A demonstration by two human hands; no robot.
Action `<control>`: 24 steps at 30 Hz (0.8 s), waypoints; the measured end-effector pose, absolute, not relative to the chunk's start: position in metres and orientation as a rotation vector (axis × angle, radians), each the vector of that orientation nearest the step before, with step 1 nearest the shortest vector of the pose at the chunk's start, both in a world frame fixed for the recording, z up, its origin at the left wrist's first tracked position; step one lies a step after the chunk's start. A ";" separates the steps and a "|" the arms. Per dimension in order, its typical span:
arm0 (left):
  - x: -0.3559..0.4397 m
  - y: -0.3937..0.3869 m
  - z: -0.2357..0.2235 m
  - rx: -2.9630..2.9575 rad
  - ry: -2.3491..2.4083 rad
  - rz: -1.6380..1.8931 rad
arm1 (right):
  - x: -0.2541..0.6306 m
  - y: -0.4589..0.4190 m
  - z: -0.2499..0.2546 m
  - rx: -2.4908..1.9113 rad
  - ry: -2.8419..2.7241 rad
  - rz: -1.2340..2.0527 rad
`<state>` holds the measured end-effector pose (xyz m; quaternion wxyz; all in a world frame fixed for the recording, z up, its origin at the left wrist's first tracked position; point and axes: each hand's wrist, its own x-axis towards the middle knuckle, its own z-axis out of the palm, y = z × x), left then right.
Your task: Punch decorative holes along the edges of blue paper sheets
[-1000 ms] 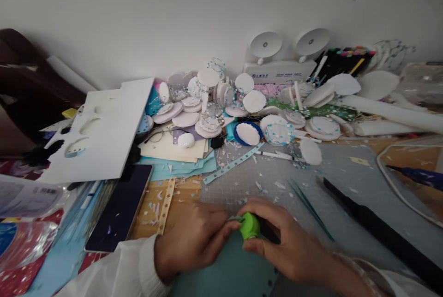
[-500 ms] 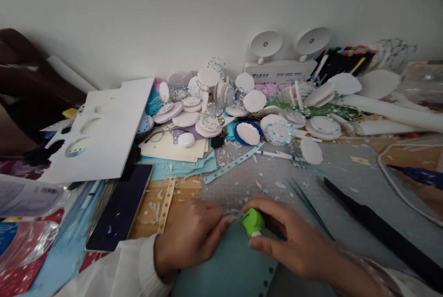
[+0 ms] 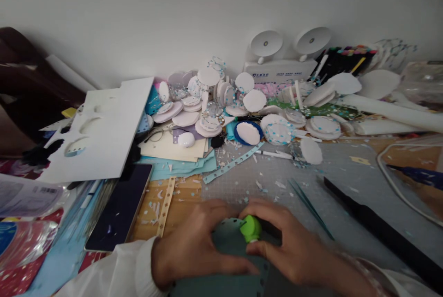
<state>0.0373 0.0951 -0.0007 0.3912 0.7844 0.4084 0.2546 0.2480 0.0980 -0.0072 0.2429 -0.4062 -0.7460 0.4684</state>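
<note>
A small lime-green craft punch (image 3: 250,229) is gripped in my right hand (image 3: 294,246), thumb on its white lower part and fingers over the top. The punch sits at the far edge of a teal sheet of paper (image 3: 226,253), which has small dark holes along its far and right edges. Spread over the left side of that sheet is my left hand (image 3: 195,244), its thumb stretched toward the punch and its fingers arched at the far edge. Its thumb is blurred, and I cannot tell whether it touches the paper.
Tweezers (image 3: 311,209) and a long black tool (image 3: 377,237) lie on the grey cutting mat (image 3: 273,191) at right. A phone (image 3: 121,209) rests at left. White paper discs (image 3: 254,101) pile along the wall. A punched blue strip (image 3: 233,164) and paper scraps lie ahead.
My left hand has opened from a pinch at the paper's edge near the punch, its thumb swinging nearer me and right. The punch has shifted slightly, still in my right hand.
</note>
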 end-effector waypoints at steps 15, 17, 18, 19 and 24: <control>0.036 0.102 -0.007 1.933 0.901 0.566 | 0.252 0.101 -0.009 -1.092 -2.049 1.222; 0.035 0.103 -0.006 1.961 0.914 0.521 | 0.256 0.100 -0.011 -1.131 -2.061 1.250; 0.035 0.102 -0.006 1.962 0.910 0.505 | 0.258 0.099 -0.011 -1.153 -2.068 1.259; 0.034 0.102 -0.006 1.950 0.902 0.496 | 0.259 0.099 -0.012 -1.171 -2.072 1.265; 0.034 0.102 -0.004 1.840 0.903 0.532 | 0.262 0.102 -0.009 -1.117 -2.048 1.310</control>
